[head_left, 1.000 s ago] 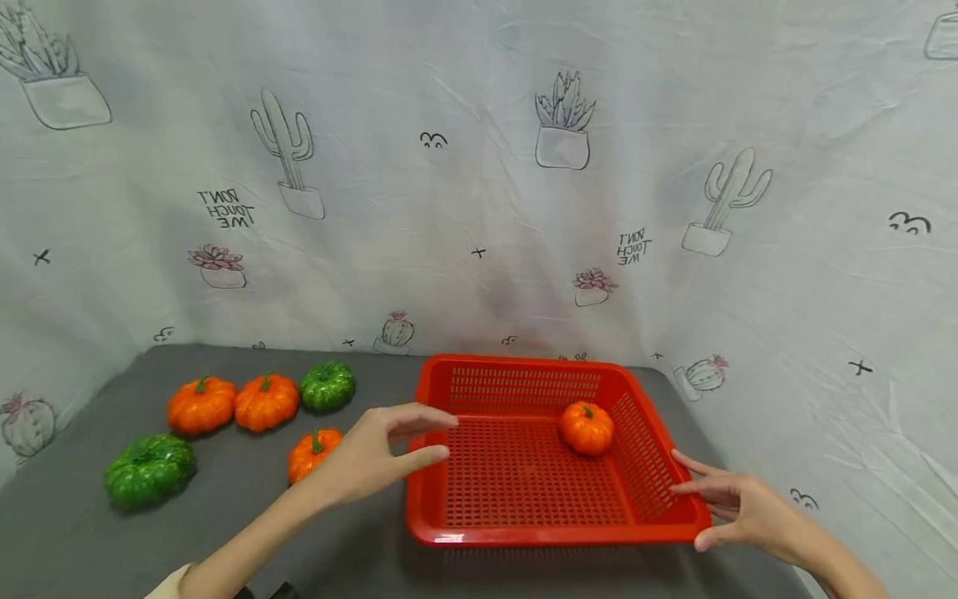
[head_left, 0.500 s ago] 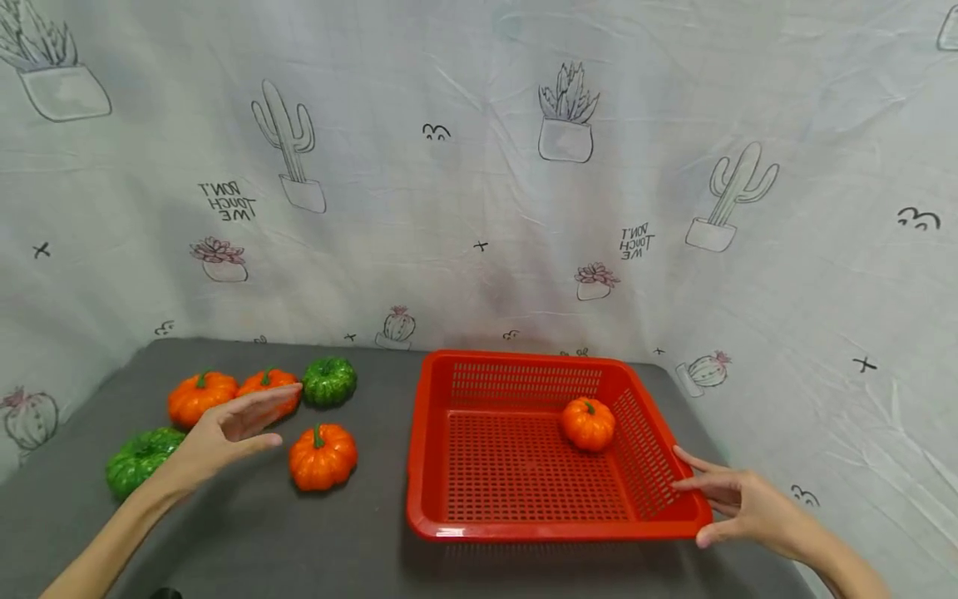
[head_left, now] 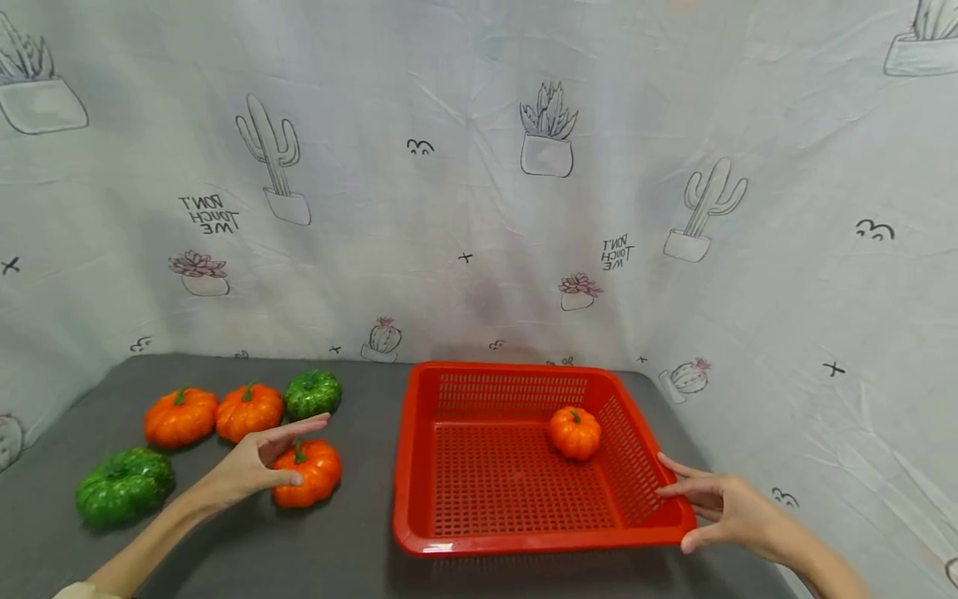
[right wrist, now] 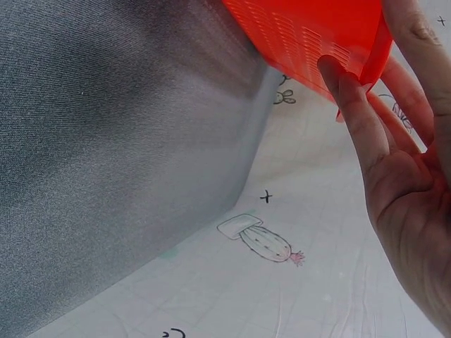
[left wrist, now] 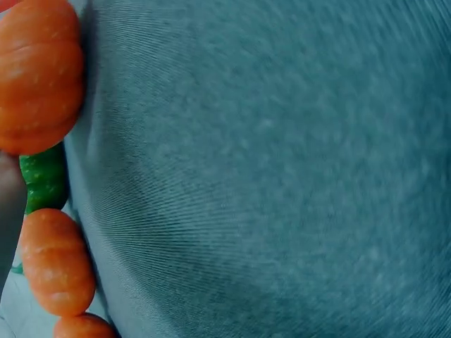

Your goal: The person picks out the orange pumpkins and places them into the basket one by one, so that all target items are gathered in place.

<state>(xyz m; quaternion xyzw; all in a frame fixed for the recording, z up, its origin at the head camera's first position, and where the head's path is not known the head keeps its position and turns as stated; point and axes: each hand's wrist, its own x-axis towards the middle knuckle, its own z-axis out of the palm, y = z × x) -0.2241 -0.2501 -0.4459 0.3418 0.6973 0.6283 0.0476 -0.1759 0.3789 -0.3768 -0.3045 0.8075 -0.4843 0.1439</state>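
Note:
My left hand is at a small orange pumpkin on the grey table. Its fingers reach straight over the top and the thumb overlaps the front, with a gap still between them. In the left wrist view that pumpkin fills the upper left corner. A red plastic basket stands to the right, with one orange pumpkin inside near its right wall. My right hand holds the basket's near right corner, fingers over the rim and thumb below; the right wrist view shows fingers at the rim.
Two more orange pumpkins, one at far left and one beside it, sit behind my left hand. A small green pumpkin is next to them, and a larger green pumpkin lies nearer. A white printed cloth hangs behind the table.
My left hand has swung left from the basket's side, past the near orange pumpkin, then back right to it. My right hand has stayed on the basket's corner. The view has shifted slightly.

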